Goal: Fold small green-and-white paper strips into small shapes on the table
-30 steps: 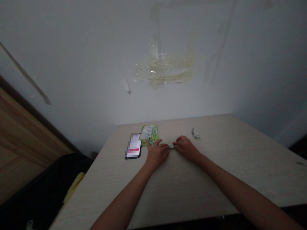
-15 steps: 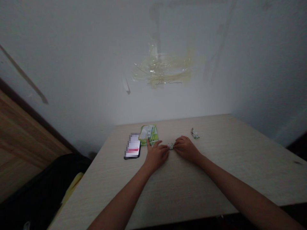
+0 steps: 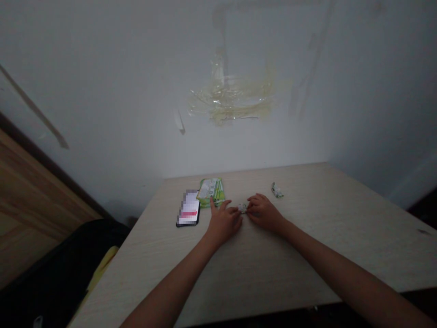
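Observation:
A small crinkled white-and-green wrapper [image 3: 242,208] lies on the table between my hands; whether anything is inside it, I cannot tell. My left hand [image 3: 223,224] pinches its left end, while the other fingers spread forward toward a green-and-white packet [image 3: 210,190]. On the opposite end, my right hand [image 3: 265,213] has its fingertips closed, the fingers curled and partly hiding the wrapper. A similar crumpled white-and-green wrapper [image 3: 277,190] rests beyond my right hand, touched by neither hand.
To the left, a phone [image 3: 188,209] with a lit, blurred screen lies against the packet. The pale wooden table [image 3: 273,278] meets a grey wall [image 3: 136,91] with peeling clear tape [image 3: 235,98]. A dark bag or cloth [image 3: 61,273] is beside the table's left edge.
Both hands have shifted only slightly, and the right fingers have lifted a little around the wrapper. The packet, the phone and the other wrapper stay where they were.

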Demonstrator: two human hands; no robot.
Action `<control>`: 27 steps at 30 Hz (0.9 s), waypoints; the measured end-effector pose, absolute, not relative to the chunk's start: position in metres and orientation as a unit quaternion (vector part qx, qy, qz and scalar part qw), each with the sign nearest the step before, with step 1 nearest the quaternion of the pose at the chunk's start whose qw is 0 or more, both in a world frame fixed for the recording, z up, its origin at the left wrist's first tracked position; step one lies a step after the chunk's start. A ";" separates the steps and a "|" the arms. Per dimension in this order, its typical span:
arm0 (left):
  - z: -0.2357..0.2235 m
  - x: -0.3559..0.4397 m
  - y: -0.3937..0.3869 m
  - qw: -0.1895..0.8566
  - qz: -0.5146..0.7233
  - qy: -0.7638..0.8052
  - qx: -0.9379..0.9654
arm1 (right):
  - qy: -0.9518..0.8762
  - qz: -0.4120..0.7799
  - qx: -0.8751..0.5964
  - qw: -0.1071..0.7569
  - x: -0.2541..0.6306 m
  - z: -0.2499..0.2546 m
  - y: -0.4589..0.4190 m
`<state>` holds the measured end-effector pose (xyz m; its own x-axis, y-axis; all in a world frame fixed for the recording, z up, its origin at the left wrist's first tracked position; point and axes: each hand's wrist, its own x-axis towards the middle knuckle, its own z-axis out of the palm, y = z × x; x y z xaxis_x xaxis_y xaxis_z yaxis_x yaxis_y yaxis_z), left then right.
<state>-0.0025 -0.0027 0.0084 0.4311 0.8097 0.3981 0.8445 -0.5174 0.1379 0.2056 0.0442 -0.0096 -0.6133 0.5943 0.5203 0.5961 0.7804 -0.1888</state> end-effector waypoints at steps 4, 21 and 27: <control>0.008 0.001 -0.004 0.070 -0.213 -0.477 -0.850 | -0.899 -0.007 -0.327 0.292 0.204 -0.008 0.043; 0.003 -0.009 0.004 -0.002 -0.225 -0.506 -0.833 | -0.894 0.016 -0.317 0.317 0.204 -0.014 0.044; 0.002 -0.008 0.006 -0.012 -0.226 -0.520 -0.824 | -0.900 -0.024 -0.330 0.283 0.201 -0.014 0.043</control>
